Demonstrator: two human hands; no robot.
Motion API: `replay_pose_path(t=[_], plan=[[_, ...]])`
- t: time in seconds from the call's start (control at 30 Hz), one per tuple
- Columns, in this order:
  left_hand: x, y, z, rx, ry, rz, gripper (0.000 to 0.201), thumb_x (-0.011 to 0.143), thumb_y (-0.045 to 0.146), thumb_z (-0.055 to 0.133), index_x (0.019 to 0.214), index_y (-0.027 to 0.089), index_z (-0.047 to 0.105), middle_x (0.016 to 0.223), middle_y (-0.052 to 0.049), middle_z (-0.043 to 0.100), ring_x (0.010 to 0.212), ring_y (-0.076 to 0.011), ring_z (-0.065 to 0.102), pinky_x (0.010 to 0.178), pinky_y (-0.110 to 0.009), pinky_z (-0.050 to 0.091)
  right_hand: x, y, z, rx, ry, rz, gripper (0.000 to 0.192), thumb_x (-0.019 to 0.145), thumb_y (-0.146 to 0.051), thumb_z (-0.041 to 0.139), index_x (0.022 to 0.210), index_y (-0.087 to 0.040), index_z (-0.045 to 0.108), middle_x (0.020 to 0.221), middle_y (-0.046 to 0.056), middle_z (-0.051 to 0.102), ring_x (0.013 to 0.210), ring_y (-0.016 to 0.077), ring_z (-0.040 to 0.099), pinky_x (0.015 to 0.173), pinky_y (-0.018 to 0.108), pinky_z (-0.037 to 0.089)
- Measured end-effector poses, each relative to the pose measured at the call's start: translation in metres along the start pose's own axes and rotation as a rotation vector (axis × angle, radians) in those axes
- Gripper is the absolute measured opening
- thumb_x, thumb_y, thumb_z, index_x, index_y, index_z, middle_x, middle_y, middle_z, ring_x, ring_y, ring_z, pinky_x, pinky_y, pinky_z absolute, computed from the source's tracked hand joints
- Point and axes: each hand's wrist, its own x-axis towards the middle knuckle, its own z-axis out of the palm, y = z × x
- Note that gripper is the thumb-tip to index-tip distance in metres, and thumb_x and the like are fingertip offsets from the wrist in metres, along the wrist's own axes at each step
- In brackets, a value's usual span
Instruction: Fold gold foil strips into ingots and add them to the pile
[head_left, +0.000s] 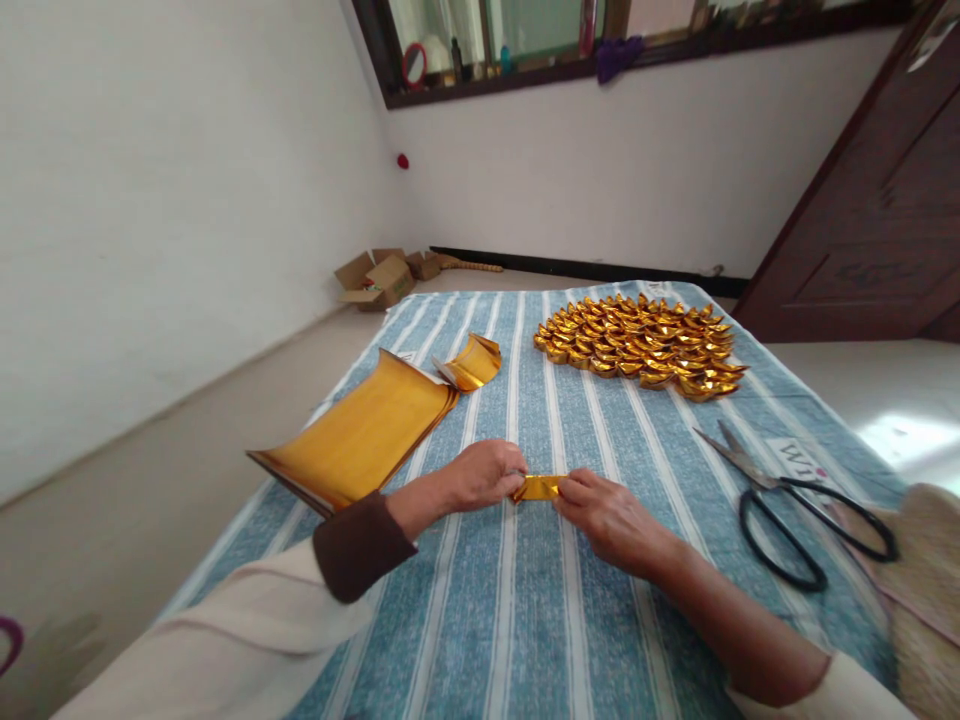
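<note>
Two hands pinch one small folded strip of gold foil paper (537, 487): left hand (484, 473) closed on its left end, right hand (607, 515) closed on its right end, just above a blue-and-white striped woven cloth (525, 620). At 11 o'clock, a curled stack of gold paper sheets (360, 435). At 1 o'clock, a dense heap of glossy folded gold ingots (645, 345). At 3 o'clock, black-handled steel scissors (787, 510). Beyond: white walls, crumpled cardboard boxes (379, 278) in the corner, dark wooden door (877, 210).

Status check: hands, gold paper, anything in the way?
Left hand and right hand pinch folded gold paper at both ends. Scissors lie apart to the right. Nothing obstructing.
</note>
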Motion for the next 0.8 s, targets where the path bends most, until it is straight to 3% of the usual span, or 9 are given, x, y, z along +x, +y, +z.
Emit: replay_pose_path(t=[0.1, 0.33, 0.57, 0.8], plan=[[0.015, 0.004, -0.001, 0.026, -0.084, -0.197, 0.013, 0.076, 0.018, 0.06, 0.067, 0.018, 0.069, 0.071, -0.001, 0.067, 0.072, -0.0167, 0.061, 0.065, -0.024, 0.04, 0.0, 0.0, 0.0, -0.007, 0.003, -0.008, 0.013, 0.094, -0.011, 0.052, 0.087, -0.015, 0.062, 0.088, 0.005, 0.062, 0.087, 0.0204, 0.051, 0.073, 0.032, 0.047], [0.041, 0.019, -0.003, 0.032, -0.146, -0.398, 0.003, 0.062, 0.018, 0.069, 0.06, 0.018, 0.067, 0.055, 0.001, 0.057, 0.055, -0.016, 0.051, 0.05, -0.026, 0.027, -0.001, 0.001, 0.0, 0.016, 0.012, -0.006, 0.014, 0.093, -0.009, 0.051, 0.089, -0.016, 0.062, 0.089, 0.005, 0.061, 0.087, 0.0204, 0.051, 0.073, 0.032, 0.047], [0.05, 0.022, -0.008, -0.125, -0.215, -0.472, 0.005, 0.057, 0.014, 0.071, 0.059, 0.018, 0.067, 0.055, 0.003, 0.057, 0.055, -0.0139, 0.051, 0.051, -0.025, 0.03, -0.001, 0.001, -0.002, 0.022, 0.008, 0.0, 0.013, 0.093, -0.009, 0.052, 0.092, -0.015, 0.063, 0.092, 0.006, 0.063, 0.088, 0.021, 0.052, 0.076, 0.033, 0.048], [0.051, 0.009, -0.005, -0.435, -0.255, -0.501, 0.003, 0.057, 0.015, 0.068, 0.06, 0.015, 0.069, 0.054, 0.004, 0.059, 0.054, -0.0125, 0.052, 0.052, -0.023, 0.035, -0.002, 0.007, 0.002, 0.149, 0.141, -0.001, 0.024, 0.095, -0.009, 0.044, 0.085, -0.017, 0.064, 0.091, 0.008, 0.065, 0.086, 0.0193, 0.055, 0.075, 0.032, 0.049]])
